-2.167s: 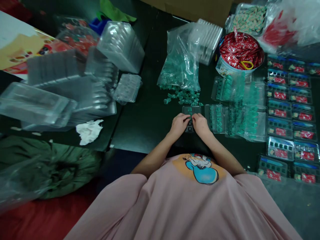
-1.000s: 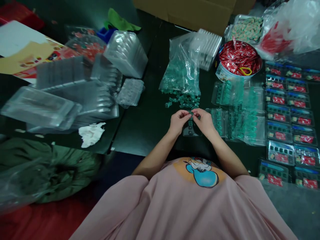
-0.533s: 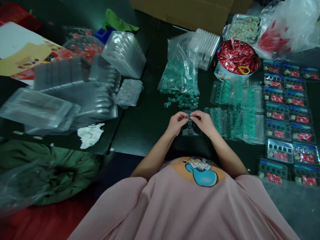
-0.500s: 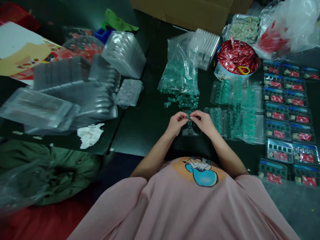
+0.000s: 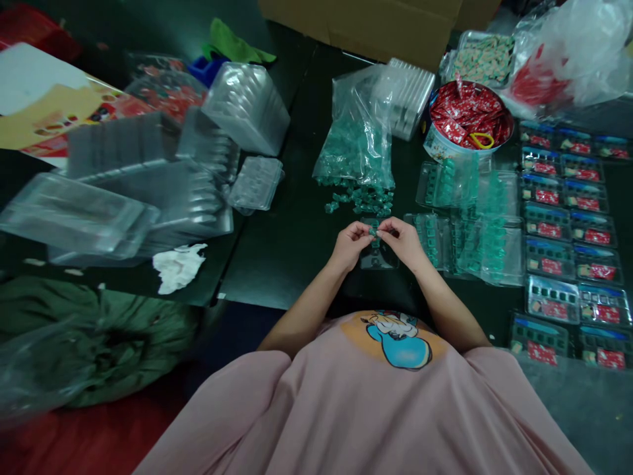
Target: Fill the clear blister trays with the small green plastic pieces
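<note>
Fingertips together, my left hand [image 5: 349, 245] and my right hand [image 5: 399, 241] meet over a clear plastic tray [image 5: 380, 261] on the dark table. Both hands pinch at a small green translucent piece [image 5: 373, 231], mostly covered by the fingers. More green pieces sit in the tray in a column under the fingertips. Just beyond the hands lies a loose heap of green pieces [image 5: 368, 200], spilling from the mouth of a clear plastic bag [image 5: 353, 148] that holds many more.
Right of my hands lie trays filled with green pieces [image 5: 487, 241]. Farther right are rows of packed trays [image 5: 551, 266]. A round tin [image 5: 440, 146] holds red packets. Stacked clear trays [image 5: 148, 198] and a crumpled tissue [image 5: 178, 267] are at left; a cardboard box [image 5: 366, 26] stands behind.
My hands stay over the same tray, with only slight shifts of the fingers around the green piece. Nothing else has visibly moved.
</note>
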`<state>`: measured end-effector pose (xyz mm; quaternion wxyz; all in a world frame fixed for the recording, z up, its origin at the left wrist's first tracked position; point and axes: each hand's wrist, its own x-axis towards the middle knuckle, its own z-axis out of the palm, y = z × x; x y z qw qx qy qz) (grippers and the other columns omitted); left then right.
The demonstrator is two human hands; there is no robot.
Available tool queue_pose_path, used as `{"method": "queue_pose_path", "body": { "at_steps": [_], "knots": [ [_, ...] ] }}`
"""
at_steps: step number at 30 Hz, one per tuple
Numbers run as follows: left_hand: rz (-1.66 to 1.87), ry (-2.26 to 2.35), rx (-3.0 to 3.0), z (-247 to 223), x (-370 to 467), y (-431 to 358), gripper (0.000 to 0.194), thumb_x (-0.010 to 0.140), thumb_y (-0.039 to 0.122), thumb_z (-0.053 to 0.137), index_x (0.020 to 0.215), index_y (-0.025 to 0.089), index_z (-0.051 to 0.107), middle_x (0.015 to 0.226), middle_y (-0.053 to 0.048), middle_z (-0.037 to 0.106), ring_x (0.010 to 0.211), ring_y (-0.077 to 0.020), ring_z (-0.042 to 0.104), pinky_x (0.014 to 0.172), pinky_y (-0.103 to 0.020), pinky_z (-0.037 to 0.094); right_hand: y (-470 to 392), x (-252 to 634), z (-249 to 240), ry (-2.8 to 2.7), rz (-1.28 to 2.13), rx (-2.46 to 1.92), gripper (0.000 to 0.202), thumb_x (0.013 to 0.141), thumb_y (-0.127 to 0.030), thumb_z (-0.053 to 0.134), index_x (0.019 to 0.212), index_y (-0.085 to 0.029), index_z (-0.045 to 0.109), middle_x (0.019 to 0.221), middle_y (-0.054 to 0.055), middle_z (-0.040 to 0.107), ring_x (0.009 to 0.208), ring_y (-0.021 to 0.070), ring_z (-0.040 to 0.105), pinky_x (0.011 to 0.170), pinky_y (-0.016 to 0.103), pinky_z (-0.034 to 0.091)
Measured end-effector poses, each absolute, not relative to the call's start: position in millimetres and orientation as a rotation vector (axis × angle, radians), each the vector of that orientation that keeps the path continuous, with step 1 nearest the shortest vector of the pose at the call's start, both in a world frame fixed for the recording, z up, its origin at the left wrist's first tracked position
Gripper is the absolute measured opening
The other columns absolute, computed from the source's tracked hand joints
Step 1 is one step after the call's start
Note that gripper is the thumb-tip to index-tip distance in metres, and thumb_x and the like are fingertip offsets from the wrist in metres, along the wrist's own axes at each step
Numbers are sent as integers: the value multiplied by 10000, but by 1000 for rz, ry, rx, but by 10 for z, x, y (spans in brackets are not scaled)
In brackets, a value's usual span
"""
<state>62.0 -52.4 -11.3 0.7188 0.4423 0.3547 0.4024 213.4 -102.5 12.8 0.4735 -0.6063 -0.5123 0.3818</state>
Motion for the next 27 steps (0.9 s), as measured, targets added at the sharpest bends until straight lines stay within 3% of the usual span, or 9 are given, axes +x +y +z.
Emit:
{"method": "queue_pose_path", "body": {
  "at_steps": [4,10,14,20,27],
  "knots": [
    [887,839,1089,-100,616,-515,159,621,176,757,727,162,638,693,29,623,657,-91,565,688,-228,458,-1048,2180,184,-1390,905,-1460,158,852,-319,597,904,-206,695,865,28,696,788,158,618,722,284,453],
    [808,833,1113,-112,569,-525,261,635,197,752,892,162,719,814,-13,697,758,-133,629,773,-279,497,-1055,2216,231,-1484,958,-1490,124,838,-309,609,817,-194,651,770,0,657,694,136,567,675,261,419],
    [699,793,1094,-146,486,-505,276,631,228,797,893,160,739,861,-39,727,785,-156,661,806,-307,516,-1070,2192,223,-1534,969,-1501,127,856,-286,557,785,-192,606,734,-5,609,675,132,524,674,260,397],
    [530,678,905,-154,395,-428,313,630,326,856,841,152,704,766,-39,701,681,-130,665,653,-235,505,-1111,2143,193,-1601,965,-1468,114,892,-285,492,815,-206,519,752,-9,546,696,137,487,688,269,380],
    [506,597,931,-83,448,-384,346,613,351,881,772,149,649,702,-1,633,593,-83,590,602,-207,474,-1133,2099,190,-1552,1023,-1410,110,914,-305,450,843,-222,458,776,-16,526,697,140,481,685,277,378]
  ]
}}
